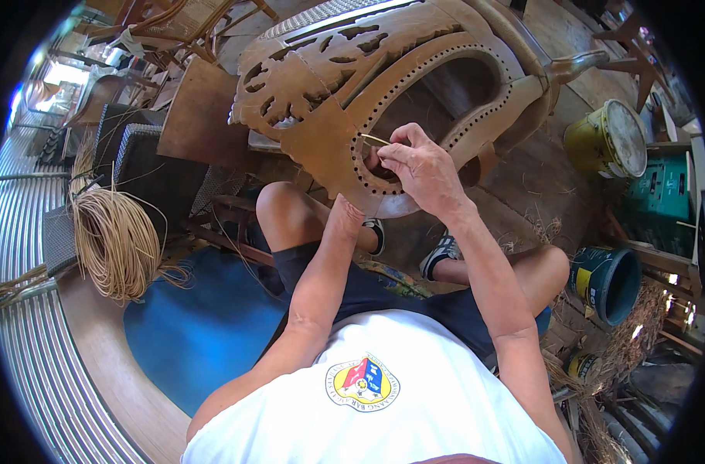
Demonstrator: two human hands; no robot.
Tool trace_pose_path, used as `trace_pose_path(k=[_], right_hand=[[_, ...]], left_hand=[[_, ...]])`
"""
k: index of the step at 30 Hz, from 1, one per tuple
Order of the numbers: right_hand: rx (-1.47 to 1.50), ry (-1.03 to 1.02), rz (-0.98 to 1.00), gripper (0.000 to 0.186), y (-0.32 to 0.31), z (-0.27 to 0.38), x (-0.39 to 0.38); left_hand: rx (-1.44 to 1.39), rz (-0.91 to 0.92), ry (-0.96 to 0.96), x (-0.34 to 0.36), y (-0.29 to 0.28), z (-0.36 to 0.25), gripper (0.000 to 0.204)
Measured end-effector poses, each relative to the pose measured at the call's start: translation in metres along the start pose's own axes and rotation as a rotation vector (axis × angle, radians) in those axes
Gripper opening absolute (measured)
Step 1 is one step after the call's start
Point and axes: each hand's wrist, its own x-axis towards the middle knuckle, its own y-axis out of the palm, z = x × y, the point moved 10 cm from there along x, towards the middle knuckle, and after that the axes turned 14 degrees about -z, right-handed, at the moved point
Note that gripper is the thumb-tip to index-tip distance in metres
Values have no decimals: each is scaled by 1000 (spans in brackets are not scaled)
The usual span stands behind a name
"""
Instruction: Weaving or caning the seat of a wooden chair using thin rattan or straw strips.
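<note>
A carved brown wooden chair frame (310,143) lies before me, its curved opening rimmed with a row of small drilled holes. Above the near end of that opening, my right hand (422,166) is closed in a pinch on a thin pale cane strand (374,140), which reaches to the holes on the left rim. My left forearm goes beneath the frame's near edge. Part of my left hand (372,161) shows through the opening, below the strand; most of its fingers are hidden by the wood and my right hand.
To the left hangs a large coil of cane (117,243), beside dark woven panels (136,166) and a flat wooden board (202,116). A yellow bucket (588,143), a green crate (662,205) and a dark teal bucket (611,286) stand right. Loose fibre scraps (631,340) lie near them.
</note>
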Motion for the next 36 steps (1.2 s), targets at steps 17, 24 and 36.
trace_pose_path(k=[17, 24, 36], right_hand=[[266, 226, 66, 9, 22, -14, 2], [191, 422, 258, 16, 36, -30, 5], [23, 380, 78, 21, 34, -31, 16]], left_hand=[[-76, 0, -162, -27, 5, 12, 41], [807, -585, 39, -116, -83, -13, 27], [1264, -321, 81, -162, 31, -58, 24]])
